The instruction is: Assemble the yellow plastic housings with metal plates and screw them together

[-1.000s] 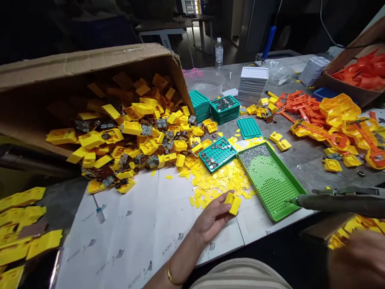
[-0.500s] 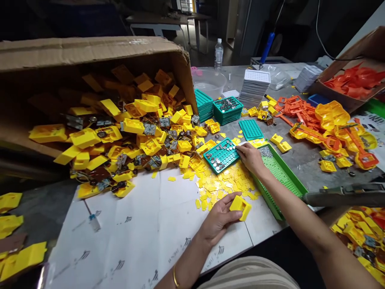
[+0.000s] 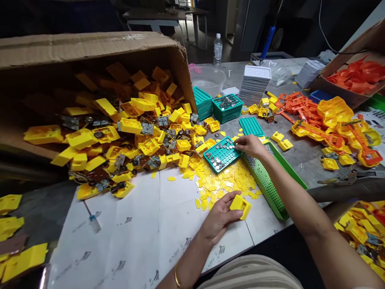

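My left hand (image 3: 221, 216) holds a yellow plastic housing (image 3: 240, 207) between thumb and fingers, its hollow side partly showing, low over the white board. My right hand (image 3: 252, 146) reaches forward, its fingers pinched at the right edge of a teal tray (image 3: 225, 155); whatever lies between the fingertips is hidden. Small round silver discs, like button cells, lie in that tray. Thin yellow plastic pieces (image 3: 224, 180) are scattered between both hands. Under my right forearm sits a long green perforated tray (image 3: 270, 192) with small metal parts at its far end.
A cardboard box (image 3: 120, 42) lies on its side at left, spilling yellow housings (image 3: 147, 146) with wires. A screwdriver (image 3: 94, 223) rests on the white board (image 3: 129, 241). Behind stand teal tray stacks (image 3: 227, 114) and white tray stacks (image 3: 255, 86). Orange parts (image 3: 300, 108) are heaped at right.
My right hand has shifted slightly left and up along the teal tray's edge. The green tray's perforated surface now looks tilted, further left. My left hand stays put with the yellow housing.
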